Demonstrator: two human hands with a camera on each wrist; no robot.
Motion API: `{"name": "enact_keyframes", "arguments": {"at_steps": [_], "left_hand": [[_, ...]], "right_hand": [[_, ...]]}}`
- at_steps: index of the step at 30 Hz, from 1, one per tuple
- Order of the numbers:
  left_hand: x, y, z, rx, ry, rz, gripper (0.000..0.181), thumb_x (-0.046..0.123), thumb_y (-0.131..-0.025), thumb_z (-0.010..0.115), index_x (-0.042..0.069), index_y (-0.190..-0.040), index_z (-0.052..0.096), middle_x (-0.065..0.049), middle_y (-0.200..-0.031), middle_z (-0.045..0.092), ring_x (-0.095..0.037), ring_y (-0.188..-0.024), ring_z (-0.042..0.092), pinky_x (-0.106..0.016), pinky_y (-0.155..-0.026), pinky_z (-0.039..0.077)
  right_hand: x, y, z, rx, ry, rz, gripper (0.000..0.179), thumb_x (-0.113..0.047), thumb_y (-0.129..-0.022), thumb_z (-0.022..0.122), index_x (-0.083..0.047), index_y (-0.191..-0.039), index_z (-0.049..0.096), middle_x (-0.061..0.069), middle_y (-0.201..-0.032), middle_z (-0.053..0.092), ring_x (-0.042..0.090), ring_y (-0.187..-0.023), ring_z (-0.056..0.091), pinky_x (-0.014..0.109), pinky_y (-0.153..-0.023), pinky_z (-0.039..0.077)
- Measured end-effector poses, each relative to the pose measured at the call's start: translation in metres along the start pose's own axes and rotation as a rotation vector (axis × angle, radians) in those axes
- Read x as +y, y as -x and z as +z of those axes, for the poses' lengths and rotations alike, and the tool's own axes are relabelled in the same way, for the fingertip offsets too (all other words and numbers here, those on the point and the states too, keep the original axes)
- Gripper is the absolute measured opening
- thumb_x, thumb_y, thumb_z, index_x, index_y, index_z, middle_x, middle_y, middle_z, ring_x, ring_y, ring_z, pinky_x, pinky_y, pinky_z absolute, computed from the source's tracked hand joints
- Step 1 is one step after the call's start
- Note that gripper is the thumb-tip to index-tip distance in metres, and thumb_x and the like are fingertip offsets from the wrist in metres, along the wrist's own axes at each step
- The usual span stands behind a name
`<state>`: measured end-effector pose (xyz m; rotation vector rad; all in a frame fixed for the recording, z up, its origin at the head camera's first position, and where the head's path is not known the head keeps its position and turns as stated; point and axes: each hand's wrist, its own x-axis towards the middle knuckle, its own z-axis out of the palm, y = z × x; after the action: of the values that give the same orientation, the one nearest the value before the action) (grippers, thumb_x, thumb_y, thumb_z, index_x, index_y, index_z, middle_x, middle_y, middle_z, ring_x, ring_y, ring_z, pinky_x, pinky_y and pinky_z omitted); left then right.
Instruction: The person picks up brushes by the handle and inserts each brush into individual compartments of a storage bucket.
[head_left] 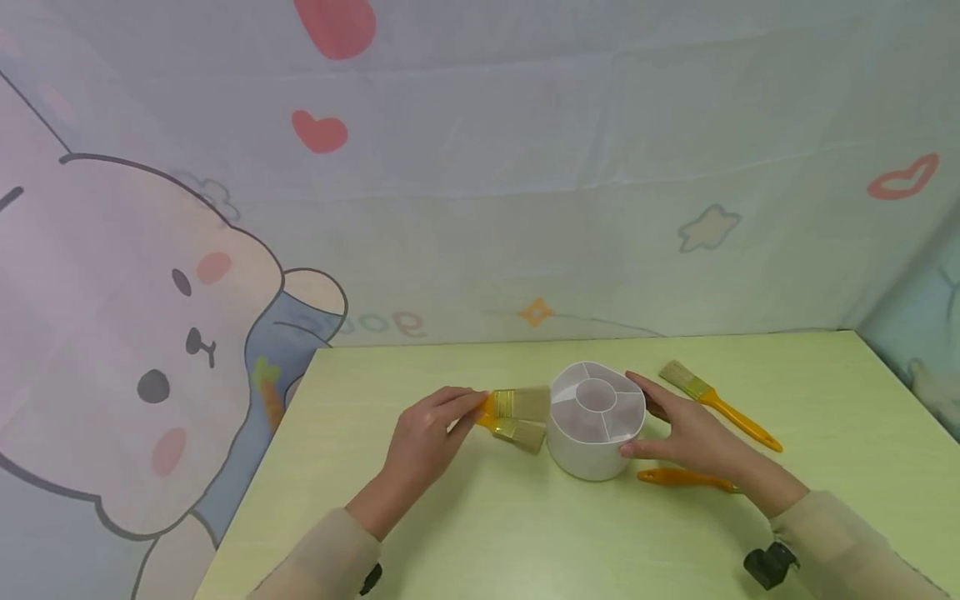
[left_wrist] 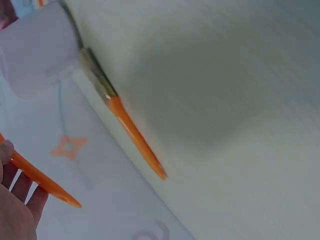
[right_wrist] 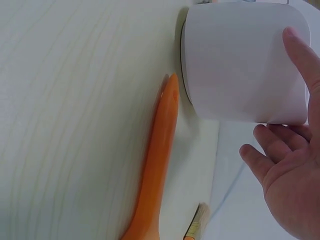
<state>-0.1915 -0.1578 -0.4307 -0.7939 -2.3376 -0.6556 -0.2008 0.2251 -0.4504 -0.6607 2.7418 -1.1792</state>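
In my left hand (head_left: 426, 433) is a flat paintbrush (head_left: 504, 404), its pale bristles pointing right toward a white compartment organizer (head_left: 592, 460). The orange handle (left_wrist: 45, 185) of that brush shows between thumb and fingers in the left wrist view. A second paintbrush (head_left: 519, 432) lies on the table beneath it, its bristle end close to the organizer; the hand hides its handle in the head view. My right hand (head_left: 693, 433) holds the round organizer from the right, thumb on the near side and fingers round the far side. Inside are a central ring and several compartments around it.
Behind the right hand a paintbrush (head_left: 720, 406) lies diagonally on the pale yellow table (head_left: 525, 542). Another paintbrush (head_left: 678, 477) lies under the right wrist, its handle end pointing at the organizer. A printed cloth (head_left: 487, 208) hangs along the table's back edge.
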Motion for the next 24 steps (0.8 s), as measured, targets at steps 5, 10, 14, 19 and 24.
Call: {"name": "enact_keyframes", "arguments": {"at_steps": [5, 10, 14, 19, 24], "left_hand": [[0.017, -0.015, 0.003, 0.004, 0.144, -0.132, 0.03, 0.009, -0.09, 0.086, 0.009, -0.119, 0.082, -0.003, -0.108, 0.08, -0.019, -0.091, 0.077, -0.035, -0.075, 0.067], [0.031, -0.029, 0.007, 0.046, 0.312, -0.195, 0.027, 0.006, -0.09, 0.085, 0.006, -0.118, 0.082, -0.007, -0.108, 0.081, -0.022, -0.092, 0.078, -0.034, -0.078, 0.068], [0.041, -0.038, 0.01, 0.074, 0.449, -0.266, 0.024, 0.006, -0.091, 0.085, 0.005, -0.115, 0.083, -0.008, -0.107, 0.081, -0.024, -0.093, 0.079, -0.033, -0.084, 0.067], [0.053, -0.048, 0.016, 0.081, 0.625, -0.393, 0.022, 0.007, -0.093, 0.084, 0.005, -0.115, 0.083, -0.008, -0.108, 0.081, -0.025, -0.096, 0.079, -0.028, -0.087, 0.066], [0.065, -0.06, 0.021, 0.082, 0.783, -0.498, 0.023, 0.005, -0.095, 0.082, 0.002, -0.117, 0.081, -0.013, -0.111, 0.081, -0.028, -0.103, 0.078, -0.029, -0.087, 0.066]], "right_hand": [[0.0, 0.001, 0.003, 0.02, -0.021, -0.016, 0.107, -0.039, -0.087, 0.091, 0.001, -0.166, 0.03, 0.027, -0.164, 0.043, 0.048, -0.143, 0.051, 0.062, -0.113, 0.048], [0.0, 0.002, 0.007, 0.038, -0.062, -0.017, 0.107, -0.037, -0.088, 0.091, 0.002, -0.166, 0.029, 0.025, -0.165, 0.043, 0.046, -0.144, 0.052, 0.06, -0.114, 0.047], [0.001, 0.003, 0.011, 0.055, -0.095, -0.022, 0.107, -0.035, -0.088, 0.091, 0.003, -0.166, 0.029, 0.026, -0.164, 0.044, 0.046, -0.142, 0.054, 0.058, -0.114, 0.047], [0.003, 0.004, 0.014, 0.071, -0.112, -0.019, 0.106, -0.031, -0.088, 0.091, 0.004, -0.166, 0.028, 0.027, -0.162, 0.046, 0.047, -0.14, 0.056, 0.058, -0.113, 0.049], [0.002, 0.005, 0.015, 0.08, -0.129, -0.005, 0.105, -0.03, -0.088, 0.091, 0.004, -0.166, 0.029, 0.028, -0.16, 0.048, 0.047, -0.138, 0.057, 0.056, -0.111, 0.05]]}}
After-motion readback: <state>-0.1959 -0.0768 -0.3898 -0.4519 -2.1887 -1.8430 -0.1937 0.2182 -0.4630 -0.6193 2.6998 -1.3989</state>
